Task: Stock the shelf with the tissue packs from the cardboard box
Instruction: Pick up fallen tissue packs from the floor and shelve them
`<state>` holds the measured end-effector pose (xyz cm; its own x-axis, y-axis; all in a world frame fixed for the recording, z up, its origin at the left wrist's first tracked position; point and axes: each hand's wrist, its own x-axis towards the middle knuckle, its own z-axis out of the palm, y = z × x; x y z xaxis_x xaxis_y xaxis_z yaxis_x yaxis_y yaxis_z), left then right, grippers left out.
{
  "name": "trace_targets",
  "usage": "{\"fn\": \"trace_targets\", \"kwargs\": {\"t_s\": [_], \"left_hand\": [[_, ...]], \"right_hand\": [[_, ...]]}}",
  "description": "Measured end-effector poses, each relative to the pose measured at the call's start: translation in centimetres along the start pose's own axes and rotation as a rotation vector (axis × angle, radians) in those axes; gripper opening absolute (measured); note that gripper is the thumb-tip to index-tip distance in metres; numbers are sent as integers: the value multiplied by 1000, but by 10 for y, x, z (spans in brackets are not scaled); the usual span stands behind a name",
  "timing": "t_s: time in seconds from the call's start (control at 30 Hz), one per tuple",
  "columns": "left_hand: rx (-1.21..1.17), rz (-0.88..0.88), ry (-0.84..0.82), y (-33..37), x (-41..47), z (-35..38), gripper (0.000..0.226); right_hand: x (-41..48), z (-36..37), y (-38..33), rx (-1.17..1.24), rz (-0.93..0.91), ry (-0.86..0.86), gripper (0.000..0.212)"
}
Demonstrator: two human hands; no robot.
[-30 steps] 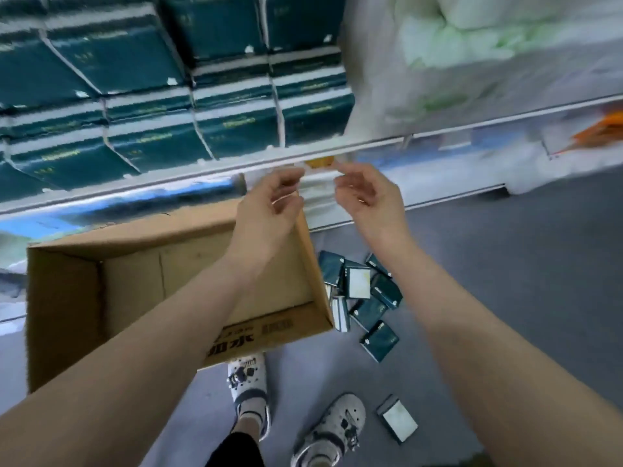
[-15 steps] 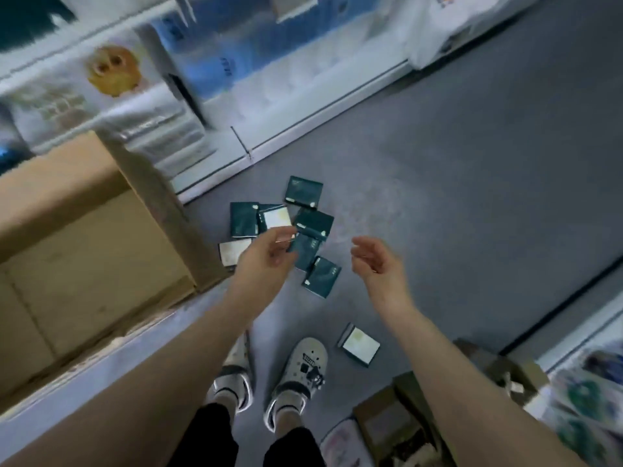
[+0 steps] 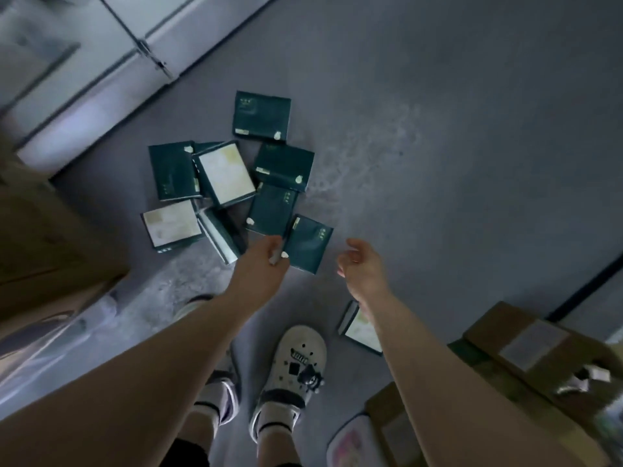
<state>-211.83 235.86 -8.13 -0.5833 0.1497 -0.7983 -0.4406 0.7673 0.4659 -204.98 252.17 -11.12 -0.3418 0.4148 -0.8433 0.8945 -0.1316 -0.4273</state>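
1. Dark-green rectangular tissue packs [image 3: 273, 214]: a loose heap on the grey floor [image 3: 438, 129], several turned over to show pale backs. One stray pack [image 3: 357, 332] lies apart, beside the right forearm.
2. Left hand [image 3: 261, 267]: at the heap's near edge, fingers curled against the nearest pack [image 3: 308, 244]. Whether they grip it cannot be told.
3. Right hand [image 3: 360, 267]: just beside that pack, fingers loosely spread, holding nothing.
4. Brown cardboard box [image 3: 50, 237]: at the left, near the heap.
5. Change: a second ago both hands were up at the shelf edge. Now they are down at the heap, with only the white shelf base [image 3: 101, 79] in view.
6. Reading: probably the next pickup is starting, from stock lying on the floor.
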Motion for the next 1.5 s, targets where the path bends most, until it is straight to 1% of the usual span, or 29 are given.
{"fn": "trace_targets", "kwargs": {"t_s": [0.1, 0.23, 0.37, 0.4, 0.47, 0.5, 0.53, 0.57, 0.67, 0.8, 0.87, 0.93, 0.97, 1.0, 1.1, 1.13, 1.2, 1.23, 1.3, 1.37, 1.5], "left_hand": [[61, -47, -21, -13, 28, 16, 34], [78, -87, -22, -28, 54, 31, 39], [-18, -143, -71, -37, 69, 43, 27], [-49, -147, -80, -39, 71, 45, 31], [-101, -145, -105, -55, 83, 54, 44], [-113, -145, -119, -58, 85, 57, 46], [-115, -140, -132, -54, 83, 57, 45], [-116, -134, -141, -46, 76, 53, 40], [-102, -125, -155, -36, 64, 45, 28], [-154, -113, -166, -26, 43, 32, 18], [-204, -130, -179, -19, 31, 23, 17], [-222, -120, -212, -9, 17, 12, 14], [-221, -99, -220, -5, 11, 6, 17], [-216, -71, -215, -1, 5, 1, 26], [-153, 1, -110, 15, -15, -22, 54], [-134, 45, -66, 21, -21, -31, 61], [-98, 154, 10, 31, -31, -51, 66], [-102, 184, 21, 36, -37, -62, 65], [-130, 180, 45, 48, -51, -81, 59], [-154, 178, 113, 60, -70, -100, 53], [-194, 184, 250, 75, -111, -136, 42]], "right_hand": [[26, 12, 19, 1, 72, 5, 35], [47, 25, 40, 5, 143, -23, 37], [55, 38, 48, 30, 172, -63, 34], [56, 41, 48, 45, 179, -67, 31], [56, 46, 46, 68, 190, -83, 11], [55, 47, 44, 84, 195, -94, 9], [54, 48, 43, 105, 196, -101, 11], [53, 47, 42, 113, 196, -104, 9], [43, 41, 36, 140, 194, -112, 19], [23, 23, 24, 132, 194, -138, 12], [9, 12, 14, 158, 191, -154, 12], [-3, 3, 3, 217, 194, -176, 20], [-10, 0, -5, 252, 188, -185, 23], [-18, -4, -13, 283, 176, -191, 24], [-39, -13, -39, 265, 98, -224, 21], [-47, -16, -48, 232, 64, -242, 18], [-64, -21, -68, 178, -2, -283, 15], [-73, -23, -79, 161, -34, -302, 16], [-92, -26, -99, 131, -87, -344, 24], [-112, -28, -116, 104, -131, -373, 27], [-154, -31, -148, 25, -198, -366, 33]]}}
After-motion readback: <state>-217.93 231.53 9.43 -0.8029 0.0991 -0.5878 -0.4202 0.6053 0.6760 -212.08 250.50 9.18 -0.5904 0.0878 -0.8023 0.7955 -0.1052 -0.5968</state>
